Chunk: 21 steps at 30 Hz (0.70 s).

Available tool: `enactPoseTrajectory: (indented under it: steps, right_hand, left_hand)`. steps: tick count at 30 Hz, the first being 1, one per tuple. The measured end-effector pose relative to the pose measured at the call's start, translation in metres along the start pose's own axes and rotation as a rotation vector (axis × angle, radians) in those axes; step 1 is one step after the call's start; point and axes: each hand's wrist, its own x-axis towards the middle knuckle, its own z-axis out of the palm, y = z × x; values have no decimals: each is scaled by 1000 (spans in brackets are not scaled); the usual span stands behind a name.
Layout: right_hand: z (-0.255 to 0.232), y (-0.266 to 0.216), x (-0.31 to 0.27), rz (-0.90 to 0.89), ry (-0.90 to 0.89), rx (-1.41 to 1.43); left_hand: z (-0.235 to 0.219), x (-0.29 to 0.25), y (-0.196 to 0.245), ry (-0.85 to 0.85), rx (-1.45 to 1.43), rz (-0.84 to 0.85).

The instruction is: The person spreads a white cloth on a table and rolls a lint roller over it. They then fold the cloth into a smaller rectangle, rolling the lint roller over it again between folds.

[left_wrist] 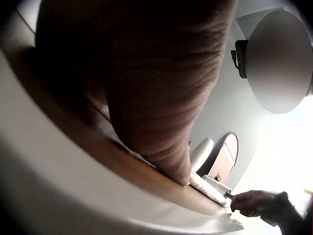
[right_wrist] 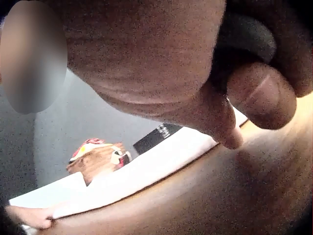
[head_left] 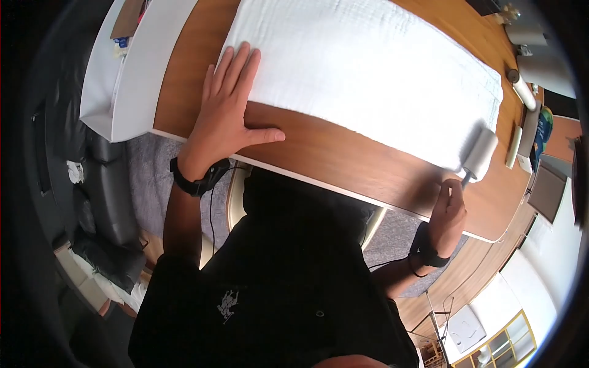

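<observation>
the left hand (head_left: 227, 113) lies flat, palm down, fingers extended and thumb spread wide. the right hand (head_left: 448, 216) curls in a grip. both forearms (head_left: 183, 221) reach forward, well apart.

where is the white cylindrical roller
In the head view, the white cylindrical roller is at right, held by the person's bare right hand, at the near right corner of the white rectangular cloth on the brown wooden table.

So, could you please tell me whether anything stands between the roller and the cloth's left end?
Only the left hand, which rests partly on the cloth at that end; nothing else visible stands between it and the roller.
</observation>
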Motion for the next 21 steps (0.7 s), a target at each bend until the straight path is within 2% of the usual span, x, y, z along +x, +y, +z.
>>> enactPoseTrajectory:
  steps: [3,5,7,8,9,10,11,12,13,15,16,20,21]
  right_hand:
    - [0,-5,6,63,25,-16]
    - [8,-31,0,-77,-17,-59]
    - [22,-47,-1,-339,-58,-106]
    - [24,-77,-5,-350,-113,-163]
    - [42,-84,-7,-500,-78,-91]
    - [63,-95,-13,-717,142,65]
    - [75,-110,-14,-737,-49,121]
    - [78,-135,-20,-719,-218,-49]
    - [108,-140,-23,-863,-173,76]
    - [86,-160,-31,-907,-356,88]
    - [77,-162,-31,-896,-331,198]
    - [69,-122,-9,-812,-289,233]
    - [64,-104,-4,-785,-186,222]
  left_hand:
    - [-2,6,-1,4,14,-4]
    - [-1,1,2,-12,3,-4]
    - [-3,3,2,-26,20,-22]
    - [-6,3,3,-43,23,-41]
    - [-9,3,4,-30,28,-27]
    - [-11,2,4,-66,34,-43]
    - [-11,5,6,-92,29,-46]
    - [-14,7,8,-92,-4,-46]
    - [-14,8,8,-84,-28,-37]
    - [-11,7,8,-77,-24,-41]
    - [-12,8,11,-84,-15,-47]
    - [-20,8,16,-86,-35,-45]
    - [-19,8,14,-94,-25,-44]
